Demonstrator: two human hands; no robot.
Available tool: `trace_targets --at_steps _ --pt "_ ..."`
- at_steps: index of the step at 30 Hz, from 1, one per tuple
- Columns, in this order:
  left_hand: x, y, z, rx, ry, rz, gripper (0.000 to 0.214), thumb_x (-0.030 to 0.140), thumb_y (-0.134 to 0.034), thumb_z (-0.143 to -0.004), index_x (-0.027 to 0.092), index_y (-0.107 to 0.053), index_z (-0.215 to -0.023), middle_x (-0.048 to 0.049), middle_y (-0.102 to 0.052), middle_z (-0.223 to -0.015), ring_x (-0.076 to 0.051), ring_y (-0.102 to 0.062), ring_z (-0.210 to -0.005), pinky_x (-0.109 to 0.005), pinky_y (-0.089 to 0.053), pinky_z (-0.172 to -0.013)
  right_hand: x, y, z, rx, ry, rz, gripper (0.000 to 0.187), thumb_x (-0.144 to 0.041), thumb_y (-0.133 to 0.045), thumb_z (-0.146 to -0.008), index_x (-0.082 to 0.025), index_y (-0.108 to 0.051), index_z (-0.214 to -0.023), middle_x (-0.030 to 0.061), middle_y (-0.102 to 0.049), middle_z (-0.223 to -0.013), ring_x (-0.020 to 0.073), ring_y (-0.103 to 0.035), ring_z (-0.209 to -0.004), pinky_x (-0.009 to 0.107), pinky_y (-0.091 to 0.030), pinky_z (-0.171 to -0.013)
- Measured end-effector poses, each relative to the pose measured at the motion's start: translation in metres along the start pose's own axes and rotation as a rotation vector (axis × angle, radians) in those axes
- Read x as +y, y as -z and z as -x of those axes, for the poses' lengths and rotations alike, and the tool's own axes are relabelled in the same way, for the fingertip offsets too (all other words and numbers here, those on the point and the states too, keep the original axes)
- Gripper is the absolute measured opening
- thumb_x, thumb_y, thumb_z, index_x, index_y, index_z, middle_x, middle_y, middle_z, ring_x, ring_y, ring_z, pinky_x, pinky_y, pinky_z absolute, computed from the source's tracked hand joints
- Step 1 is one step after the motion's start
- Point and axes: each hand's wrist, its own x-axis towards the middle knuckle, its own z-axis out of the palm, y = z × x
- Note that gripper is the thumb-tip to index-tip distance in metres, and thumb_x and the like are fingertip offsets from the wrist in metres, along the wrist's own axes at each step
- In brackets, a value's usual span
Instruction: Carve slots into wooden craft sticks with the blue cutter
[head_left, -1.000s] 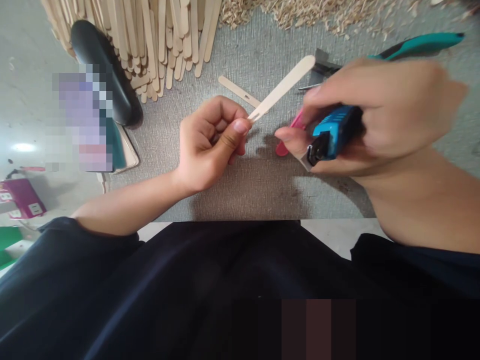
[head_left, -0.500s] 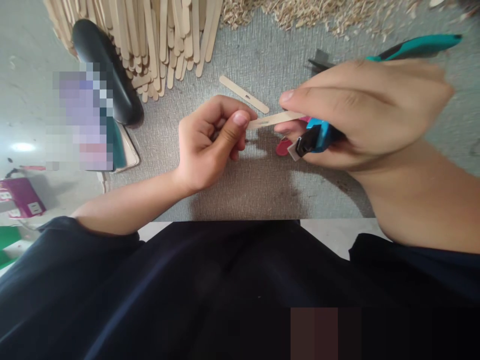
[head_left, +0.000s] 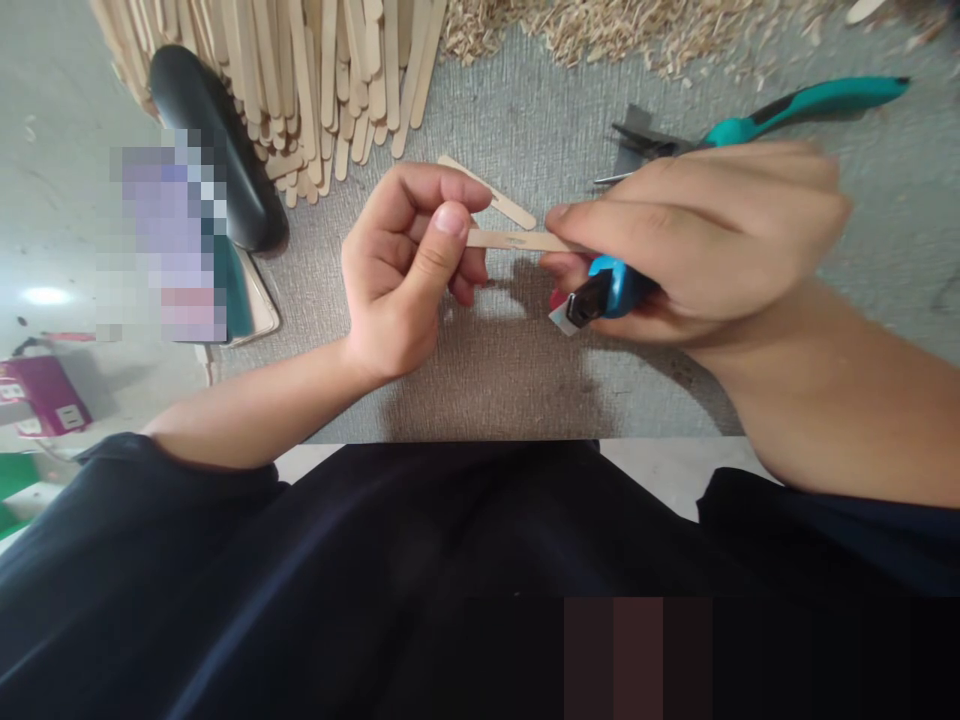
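Observation:
A wooden craft stick (head_left: 516,241) with a small slot near its middle is stretched level between my two hands. My left hand (head_left: 412,265) pinches its left end between thumb and fingers. The right end is gripped by the thumb and forefinger of my right hand (head_left: 697,235). That same hand also keeps a blue and black utility knife (head_left: 611,290) in its palm, with a short blade pointing down to the left. Just behind the held stick, a second slotted craft stick (head_left: 516,208) lies on the table, partly covered by my left fingers.
Teal-handled pliers (head_left: 795,110) lie behind my right hand. Many loose craft sticks (head_left: 337,80) are heaped at the back left, with wood shavings (head_left: 600,25) beside them. A black oblong case (head_left: 217,150) and a blurred-out phone-like item (head_left: 247,290) are on the left.
Both hands have shifted slightly left with the craft stick, which has turned from slanted to nearly level. More of the pliers now shows behind my right hand.

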Motion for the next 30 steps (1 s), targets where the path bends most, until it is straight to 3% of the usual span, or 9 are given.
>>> trace_targets --at_steps 4,7,9,14,16,19,21,26,30 --pt "-0.006 0.006 -0.001 -0.041 0.079 0.048 0.050 0.074 -0.075 -0.109 0.028 -0.072 -0.127 0.0039 -0.071 -0.080 -0.008 -0.068 -0.062 -0.022 -0.060 -0.058 -0.006 0.004 0.002 -0.012 -0.019 -0.028 0.011 -0.036 -0.070 -0.107 -0.029 -0.078 -0.106 -0.0019 -0.076 -0.077 0.0169 -0.061 -0.064 0.036 -0.047 -0.062" --pt "-0.010 0.006 0.001 -0.153 0.064 0.116 0.049 0.066 -0.090 -0.101 0.028 -0.076 -0.128 0.0029 -0.076 -0.087 -0.008 -0.072 -0.068 -0.021 -0.065 -0.063 -0.012 0.009 0.006 -0.228 -0.208 -0.047 0.034 -0.051 -0.054 -0.115 -0.035 -0.083 -0.108 0.0000 -0.077 -0.082 0.0198 -0.068 -0.074 0.039 -0.053 -0.074" --pt "-0.010 0.004 0.003 -0.210 0.095 0.083 0.039 0.065 -0.084 -0.106 0.028 -0.079 -0.119 0.0025 -0.077 -0.093 -0.009 -0.077 -0.074 -0.024 -0.069 -0.069 -0.016 0.012 0.006 -0.395 -0.289 -0.084 0.050 -0.063 -0.042 -0.118 -0.037 -0.084 -0.110 0.0011 -0.075 -0.084 0.0218 -0.070 -0.078 0.042 -0.055 -0.079" --pt "-0.002 0.000 0.005 -0.262 0.086 0.060 0.033 0.057 -0.090 -0.103 0.026 -0.079 -0.100 0.0002 -0.079 -0.103 -0.013 -0.085 -0.092 -0.031 -0.075 -0.088 -0.027 0.013 0.002 -0.560 -0.324 -0.155 0.065 -0.063 -0.022 -0.119 -0.037 -0.079 -0.103 0.0023 -0.069 -0.087 0.0223 -0.068 -0.078 0.043 -0.053 -0.077" --pt "0.002 0.000 0.005 -0.264 0.129 0.053 0.036 0.059 -0.088 -0.104 0.025 -0.077 -0.099 -0.0017 -0.082 -0.111 -0.015 -0.087 -0.099 -0.032 -0.077 -0.093 -0.028 0.010 0.003 -0.572 -0.314 -0.194 0.063 -0.063 -0.025 -0.120 -0.035 -0.076 -0.098 0.0027 -0.067 -0.086 0.0215 -0.065 -0.077 0.041 -0.051 -0.077" --pt "0.002 0.003 0.006 -0.267 0.161 0.031 0.041 0.066 -0.081 -0.107 0.025 -0.074 -0.106 -0.0014 -0.085 -0.116 -0.016 -0.088 -0.103 -0.033 -0.078 -0.093 -0.024 0.005 0.005 -0.383 -0.230 -0.235 0.062 -0.070 -0.035 -0.121 -0.031 -0.070 -0.089 0.0008 -0.063 -0.078 0.0191 -0.061 -0.070 0.039 -0.047 -0.071" --pt "-0.003 0.004 0.006 -0.270 0.136 0.024 0.044 0.069 -0.078 -0.108 0.026 -0.072 -0.110 0.0009 -0.084 -0.109 -0.018 -0.090 -0.102 -0.035 -0.078 -0.091 -0.020 0.005 0.006 -0.273 -0.226 -0.264 0.059 -0.067 -0.038 -0.121 -0.030 -0.071 -0.090 0.0008 -0.066 -0.078 0.0190 -0.063 -0.070 0.039 -0.048 -0.072" --pt "-0.024 0.007 -0.001 -0.227 0.069 -0.016 0.053 0.080 -0.074 -0.105 0.027 -0.073 -0.115 0.0023 -0.073 -0.090 -0.020 -0.090 -0.090 -0.036 -0.076 -0.079 -0.009 0.018 0.002 -0.483 -0.474 -0.211 0.061 -0.066 -0.034 -0.118 -0.029 -0.081 -0.106 0.0080 -0.072 -0.087 0.0277 -0.075 -0.098 0.043 -0.057 -0.093" --pt "-0.037 0.013 -0.007 -0.210 0.052 -0.076 0.068 0.088 -0.077 -0.098 0.033 -0.073 -0.138 0.0014 -0.073 -0.099 -0.020 -0.090 -0.085 -0.033 -0.075 -0.072 -0.005 0.024 0.001 -0.467 -0.482 -0.180 0.057 -0.064 -0.039 -0.116 -0.028 -0.083 -0.111 0.0084 -0.073 -0.091 0.0286 -0.075 -0.100 0.043 -0.056 -0.094"
